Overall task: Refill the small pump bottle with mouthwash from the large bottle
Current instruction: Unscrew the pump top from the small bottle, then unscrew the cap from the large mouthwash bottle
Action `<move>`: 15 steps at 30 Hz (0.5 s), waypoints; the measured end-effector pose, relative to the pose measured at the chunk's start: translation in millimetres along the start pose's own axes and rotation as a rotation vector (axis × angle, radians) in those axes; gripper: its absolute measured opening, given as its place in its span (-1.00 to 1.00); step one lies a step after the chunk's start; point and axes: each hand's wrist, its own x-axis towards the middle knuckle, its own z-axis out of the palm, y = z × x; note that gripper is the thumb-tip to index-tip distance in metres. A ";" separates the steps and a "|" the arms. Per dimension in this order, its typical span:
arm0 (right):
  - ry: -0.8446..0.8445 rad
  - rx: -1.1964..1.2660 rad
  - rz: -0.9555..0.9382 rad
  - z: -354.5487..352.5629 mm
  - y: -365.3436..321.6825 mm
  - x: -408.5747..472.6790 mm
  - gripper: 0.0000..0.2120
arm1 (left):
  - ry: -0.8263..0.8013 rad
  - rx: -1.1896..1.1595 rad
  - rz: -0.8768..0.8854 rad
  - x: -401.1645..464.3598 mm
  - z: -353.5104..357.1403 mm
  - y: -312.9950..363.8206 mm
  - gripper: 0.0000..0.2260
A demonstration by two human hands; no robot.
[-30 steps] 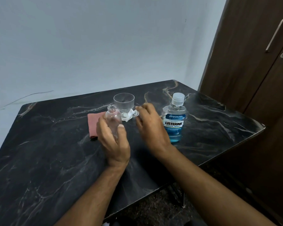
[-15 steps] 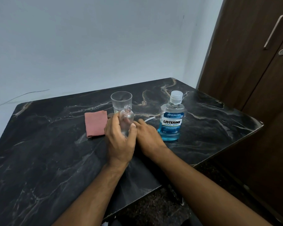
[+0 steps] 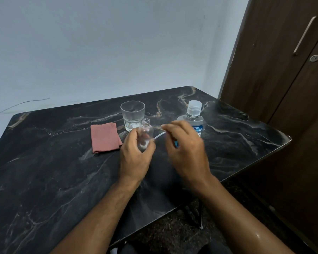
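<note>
My left hand grips the small clear bottle upright just above the table; its neck is uncapped. A thin white pump tube pokes out to the left from under my right hand. That hand is blurred and hovers in front of the large mouthwash bottle, hiding the pump's head and most of the blue label. The large bottle stands capped on the table, holding blue liquid.
A clear drinking glass stands right behind the small bottle. A folded pink cloth lies to the left. The black marble table ends at the right near a brown wooden cupboard.
My right hand went down to the table with the pump, then rose and shifted right toward the large bottle. My left hand carried the small bottle a little rightward, in front of the glass.
</note>
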 end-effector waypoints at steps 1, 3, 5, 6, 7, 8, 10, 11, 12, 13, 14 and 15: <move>0.059 0.005 0.014 -9.3 -0.7 3.0 -0.87 | -0.014 0.009 0.004 -0.2 0.6 -0.1 -0.80; 0.146 0.019 0.061 -25.2 1.0 9.5 -0.86 | -0.036 0.026 0.005 -0.5 0.9 -1.1 -0.83; 0.193 0.016 0.140 -36.3 6.1 15.8 -0.83 | -0.052 0.032 0.006 -0.7 1.0 -1.7 -0.80; 0.208 0.014 0.195 -39.6 9.4 18.0 -0.80 | -0.058 0.034 0.007 -0.6 1.1 -2.4 -0.76; 0.217 0.021 0.257 -42.1 13.3 19.8 -0.77 | -0.063 0.039 0.006 -0.5 1.3 -2.9 -0.73; 0.213 0.038 0.324 -43.2 17.2 21.0 -0.73 | -0.068 0.043 0.001 -0.3 1.4 -3.5 -0.68; 0.159 0.090 0.454 -44.2 23.5 21.8 -0.62 | -0.066 0.042 -0.011 0.3 1.7 -4.5 -0.60; 0.119 0.118 0.507 -43.9 26.2 21.5 -0.55 | -0.063 0.042 -0.012 0.5 1.8 -4.8 -0.59; 0.077 0.141 0.557 -42.7 29.3 21.1 -0.48 | -0.060 0.048 -0.011 0.8 1.9 -4.9 -0.58; 0.033 0.159 0.603 -41.6 31.7 20.5 -0.41 | -0.060 0.053 -0.008 0.8 2.0 -5.0 -0.58; -0.011 0.181 0.645 -40.1 34.1 19.4 -0.35 | -0.062 0.053 -0.005 0.8 2.1 -4.7 -0.58; -0.053 0.221 0.683 -38.4 36.5 18.0 -0.29 | -0.066 0.053 -0.006 1.0 2.1 -5.3 -0.58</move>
